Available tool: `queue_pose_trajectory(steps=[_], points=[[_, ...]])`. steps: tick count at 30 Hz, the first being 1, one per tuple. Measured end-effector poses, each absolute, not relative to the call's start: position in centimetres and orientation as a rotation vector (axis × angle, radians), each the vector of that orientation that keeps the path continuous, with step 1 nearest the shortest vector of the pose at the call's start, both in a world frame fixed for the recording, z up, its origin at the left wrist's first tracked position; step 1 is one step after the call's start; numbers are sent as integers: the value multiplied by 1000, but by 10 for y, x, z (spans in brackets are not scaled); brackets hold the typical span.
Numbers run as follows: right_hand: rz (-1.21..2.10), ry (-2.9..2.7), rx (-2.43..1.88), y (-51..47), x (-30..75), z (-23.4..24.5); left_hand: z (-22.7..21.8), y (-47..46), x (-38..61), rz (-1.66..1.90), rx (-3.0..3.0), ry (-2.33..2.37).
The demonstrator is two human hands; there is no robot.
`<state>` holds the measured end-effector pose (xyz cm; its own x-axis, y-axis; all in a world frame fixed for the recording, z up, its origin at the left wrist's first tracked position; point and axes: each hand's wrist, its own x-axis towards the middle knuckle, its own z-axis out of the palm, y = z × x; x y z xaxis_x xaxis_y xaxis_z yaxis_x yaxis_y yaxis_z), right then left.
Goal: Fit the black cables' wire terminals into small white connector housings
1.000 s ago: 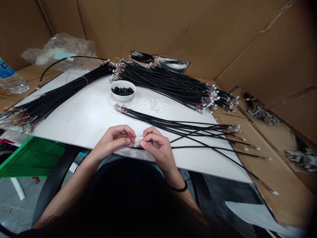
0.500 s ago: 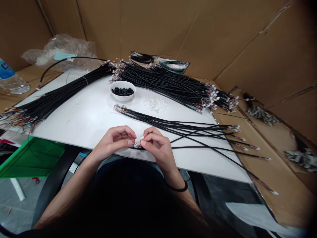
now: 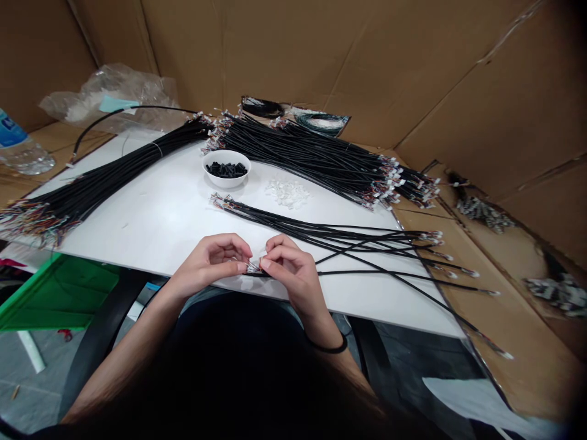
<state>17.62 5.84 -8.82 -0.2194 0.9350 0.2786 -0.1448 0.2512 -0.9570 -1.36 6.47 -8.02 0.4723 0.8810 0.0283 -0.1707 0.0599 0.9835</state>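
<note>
At the table's near edge, my left hand (image 3: pixel 215 261) is closed, thumb and fingers at the fine loose wires (image 3: pixel 252 267) of a black cable (image 3: pixel 367 272). Facing it, my right hand (image 3: pixel 295 269) pinches the same wire end; a small whitish piece shows at its fingertips, mostly hidden. The cable runs out to the right from under my right hand. Beyond my hands lies a loose group of black cables (image 3: pixel 312 231) with white connectors at their ends. Behind them are a pile of small white connectors (image 3: pixel 288 192) and a white bowl (image 3: pixel 226 181) of short black tubes (image 3: pixel 225 170).
Big bundles of black cables lie at the left (image 3: pixel 123 162) and back (image 3: pixel 298 153) of the white table (image 3: pixel 156 214). A plastic bottle (image 3: pixel 21 146) and a clear bag (image 3: pixel 114 91) stand at the back left. Cardboard walls (image 3: pixel 293 49) surround the table; a green bin (image 3: pixel 59 293) sits below left.
My hands stay almost in place, with only slight finger movement. The white piece at my right fingertips shows less than before.
</note>
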Motion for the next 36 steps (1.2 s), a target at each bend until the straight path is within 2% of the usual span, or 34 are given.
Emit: queue_pose_trajectory(steps=[36], points=[[1250,-1404,-853,58,178,-86,-78,64,-13,919,1208,755]])
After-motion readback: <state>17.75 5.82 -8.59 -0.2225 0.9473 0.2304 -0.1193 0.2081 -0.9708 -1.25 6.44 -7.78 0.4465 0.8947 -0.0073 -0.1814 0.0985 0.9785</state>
